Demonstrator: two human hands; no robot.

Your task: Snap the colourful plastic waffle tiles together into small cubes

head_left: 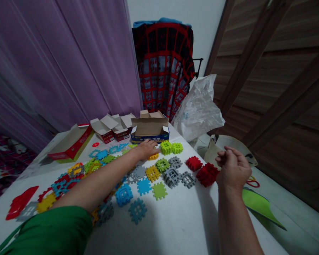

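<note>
My left hand (146,148) reaches far across the white table (180,223), fingers stretched out flat over the waffle blocks near an orange piece (154,156) and the green stack (171,147). It rests just in front of the open blue cardboard box (149,130). My right hand (233,168) hovers at the table's right edge, fingers loosely curled with fingertips pinched, nothing visible in them. It is beside the red blocks (207,174). Grey blocks (178,177), yellow (152,173), blue (124,194) and light green (159,191) pieces lie between the arms.
Several small open red-and-white boxes (111,129) and a larger flat box (70,143) stand at the back left. A white plastic bag (199,108) sits at the back right. A checked cloth (166,67) hangs behind. A green sheet (257,205) lies off the right edge.
</note>
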